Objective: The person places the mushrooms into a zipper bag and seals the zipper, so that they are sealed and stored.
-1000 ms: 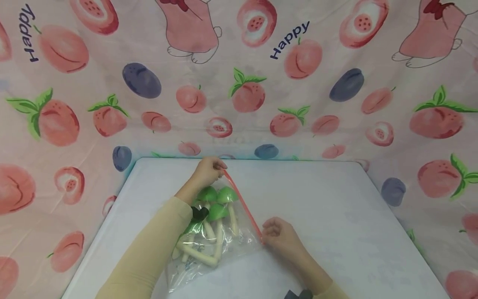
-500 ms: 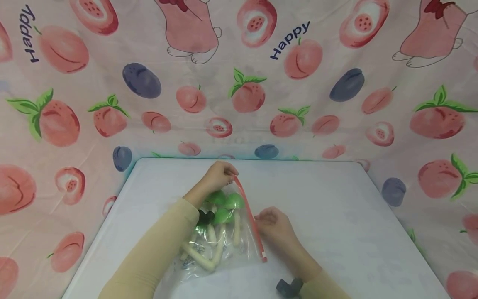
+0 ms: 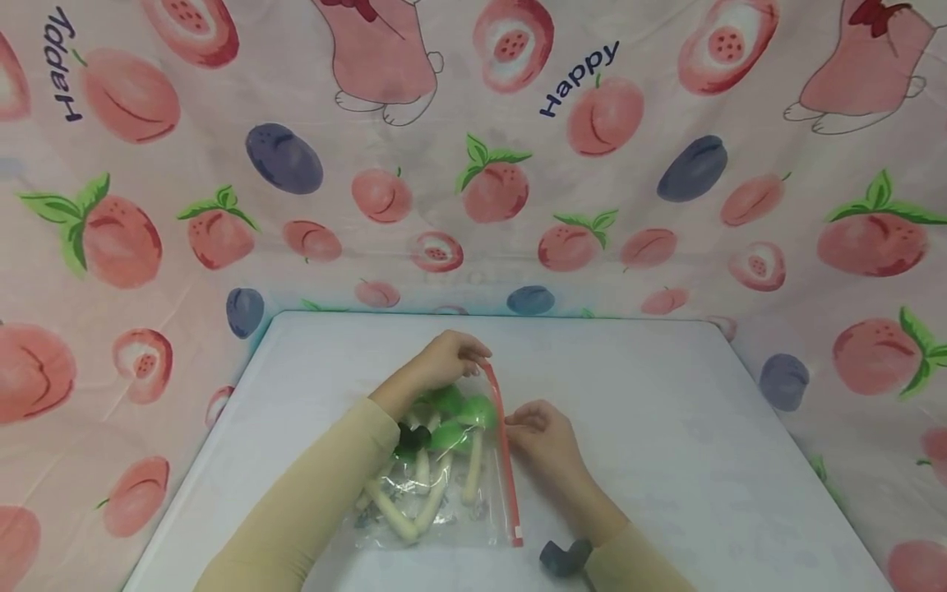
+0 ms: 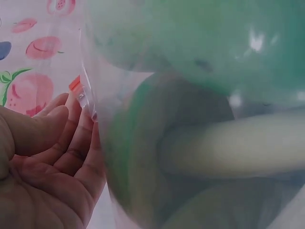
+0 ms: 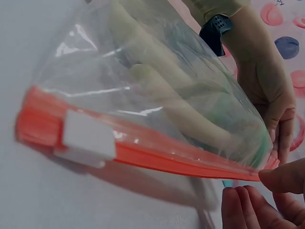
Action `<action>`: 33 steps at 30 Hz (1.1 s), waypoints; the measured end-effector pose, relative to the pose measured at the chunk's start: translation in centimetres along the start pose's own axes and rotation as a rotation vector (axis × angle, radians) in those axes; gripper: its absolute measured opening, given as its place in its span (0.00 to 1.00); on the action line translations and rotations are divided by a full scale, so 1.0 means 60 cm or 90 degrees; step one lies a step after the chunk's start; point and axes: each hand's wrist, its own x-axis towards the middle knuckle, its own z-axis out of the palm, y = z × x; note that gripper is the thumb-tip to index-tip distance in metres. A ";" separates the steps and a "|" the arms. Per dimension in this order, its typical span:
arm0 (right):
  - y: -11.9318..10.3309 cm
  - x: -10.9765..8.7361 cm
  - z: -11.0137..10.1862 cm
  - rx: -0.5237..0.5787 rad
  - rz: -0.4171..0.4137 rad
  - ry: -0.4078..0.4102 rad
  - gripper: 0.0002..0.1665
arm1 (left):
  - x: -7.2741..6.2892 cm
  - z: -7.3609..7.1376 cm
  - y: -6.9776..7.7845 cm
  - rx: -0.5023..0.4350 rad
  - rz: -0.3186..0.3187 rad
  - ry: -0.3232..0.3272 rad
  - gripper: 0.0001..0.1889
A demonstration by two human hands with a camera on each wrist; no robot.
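A clear zip bag [image 3: 473,522] with a red zip strip [image 3: 505,444] lies on the table, with several green-capped toy mushrooms [image 3: 479,411] on pale stems inside. The white slider [image 5: 88,138] sits at the strip's near end. My left hand [image 3: 447,359] holds the strip's far corner; the left wrist view has its fingers beside the red tip, thumb apart. At the strip's middle is my right hand [image 3: 547,432], fingertips right at the red edge. The right wrist view shows its thumb [image 5: 286,177] at the strip, with a gap to the fingers.
The white table [image 3: 666,411] runs back to a fruit-print cloth [image 3: 473,164], which also hangs at both sides. A dark wrist device [image 3: 565,559] is on my right wrist, and another [image 5: 217,33] on my left.
My left hand has moved right and nearer, bringing the bag and swinging the strip more upright. My right hand has left the slider end and moved up to the strip's middle.
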 end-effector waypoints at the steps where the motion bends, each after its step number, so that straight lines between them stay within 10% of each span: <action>1: -0.001 0.000 0.001 0.002 -0.001 0.000 0.15 | 0.000 0.001 0.000 -0.001 0.003 -0.004 0.19; 17: -0.001 0.011 0.006 -0.028 0.002 0.015 0.14 | -0.014 0.004 0.006 0.002 0.000 -0.025 0.33; 33: 0.018 0.015 -0.010 -0.045 -0.001 0.043 0.17 | -0.098 -0.044 0.025 0.106 -0.067 0.108 0.28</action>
